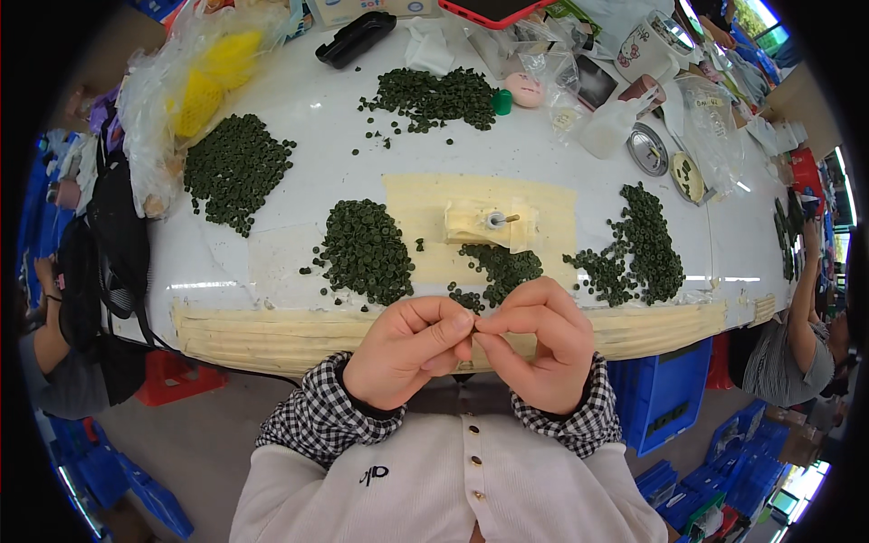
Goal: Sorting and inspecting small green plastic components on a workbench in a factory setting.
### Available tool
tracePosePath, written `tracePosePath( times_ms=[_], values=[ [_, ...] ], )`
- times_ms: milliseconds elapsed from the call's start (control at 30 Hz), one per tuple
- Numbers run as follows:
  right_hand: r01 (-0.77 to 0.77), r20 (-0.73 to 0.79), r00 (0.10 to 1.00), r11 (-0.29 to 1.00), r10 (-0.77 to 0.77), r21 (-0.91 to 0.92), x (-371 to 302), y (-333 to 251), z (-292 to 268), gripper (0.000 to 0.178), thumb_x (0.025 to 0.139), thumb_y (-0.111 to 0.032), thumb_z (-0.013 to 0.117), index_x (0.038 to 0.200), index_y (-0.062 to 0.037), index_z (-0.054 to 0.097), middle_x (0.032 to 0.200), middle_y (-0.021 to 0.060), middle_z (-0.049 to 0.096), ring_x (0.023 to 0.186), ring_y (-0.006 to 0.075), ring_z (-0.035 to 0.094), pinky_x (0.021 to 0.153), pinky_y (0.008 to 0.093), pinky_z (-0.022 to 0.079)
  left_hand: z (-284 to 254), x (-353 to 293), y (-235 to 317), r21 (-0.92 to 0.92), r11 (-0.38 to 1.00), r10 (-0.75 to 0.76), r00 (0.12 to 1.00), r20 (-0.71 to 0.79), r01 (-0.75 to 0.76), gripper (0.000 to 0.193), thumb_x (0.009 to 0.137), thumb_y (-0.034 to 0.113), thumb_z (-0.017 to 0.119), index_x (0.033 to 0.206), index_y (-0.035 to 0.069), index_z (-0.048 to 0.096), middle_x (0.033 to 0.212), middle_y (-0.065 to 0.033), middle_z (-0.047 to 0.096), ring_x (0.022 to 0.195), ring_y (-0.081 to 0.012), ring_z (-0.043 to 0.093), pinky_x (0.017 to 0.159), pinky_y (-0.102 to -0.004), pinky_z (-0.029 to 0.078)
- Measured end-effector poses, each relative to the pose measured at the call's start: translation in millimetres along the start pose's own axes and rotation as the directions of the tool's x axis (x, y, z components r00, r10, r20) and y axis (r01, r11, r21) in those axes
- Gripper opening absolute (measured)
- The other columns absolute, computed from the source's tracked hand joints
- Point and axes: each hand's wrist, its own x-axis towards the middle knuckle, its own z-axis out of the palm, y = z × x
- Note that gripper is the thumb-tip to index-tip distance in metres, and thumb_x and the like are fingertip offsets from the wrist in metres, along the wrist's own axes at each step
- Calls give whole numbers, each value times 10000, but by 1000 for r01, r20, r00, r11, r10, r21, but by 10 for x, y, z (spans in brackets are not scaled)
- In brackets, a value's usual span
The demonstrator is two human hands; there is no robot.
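Observation:
My left hand and my right hand meet above the table's padded front edge, fingertips pinched together. Between them is a small dark piece, mostly hidden by the fingers; its exact shape cannot be made out. Just beyond the hands lies a small heap of dark green round parts. Behind that heap, a tape-wrapped block with a metal pin sits on a yellow taped patch. A larger heap of ring-like green parts lies to the left, another to the right.
More green parts are heaped at the far left and far middle. A black case, a plastic bag with yellow netting, a round tin and a white cup crowd the back. Other people sit at both sides.

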Motion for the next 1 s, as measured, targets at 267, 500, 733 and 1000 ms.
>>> tracePosePath(
  times_ms=[267, 500, 733, 1000],
  values=[
    [-48, 10, 999, 995, 47, 85, -8, 19, 0, 202, 653, 31, 736, 827, -31, 654, 793, 76, 555, 706, 182, 557, 605, 261, 447, 48, 24, -31, 60, 997, 59, 998, -29, -57, 121, 918, 136, 545, 891, 27, 589, 729, -33, 594, 524, -22, 362, 470, -170, 276],
    [92, -43, 994, 988, -98, -125, 18, 14, 9, 233, 621, 14, 759, 817, -30, 642, 776, 56, 544, 687, 180, 536, 557, 267, 431, 54, -15, -4, 173, 977, 139, 988, -63, -127, 117, 910, 122, 553, 920, 15, 601, 766, -44, 632, 517, 1, 358, 453, -160, 264],
    [105, -11, 994, 991, -106, -89, 24, 37, -7, 243, 631, 44, 740, 846, -28, 652, 788, 57, 550, 688, 176, 542, 559, 263, 436, 72, -53, 56, 232, 964, 155, 984, -87, -131, 101, 883, 69, 571, 913, -14, 620, 819, -72, 654, 610, -32, 494, 546, -174, 389],
    [48, -4, 999, 999, -48, -21, 6, 41, 3, 235, 651, 82, 704, 854, -21, 649, 817, 79, 568, 694, 181, 571, 582, 264, 462, 82, -47, 42, 430, 874, 280, 958, -63, -227, 106, 874, 47, 573, 908, -46, 614, 837, -82, 654, 803, -105, 608, 748, -237, 479]
  ],
)
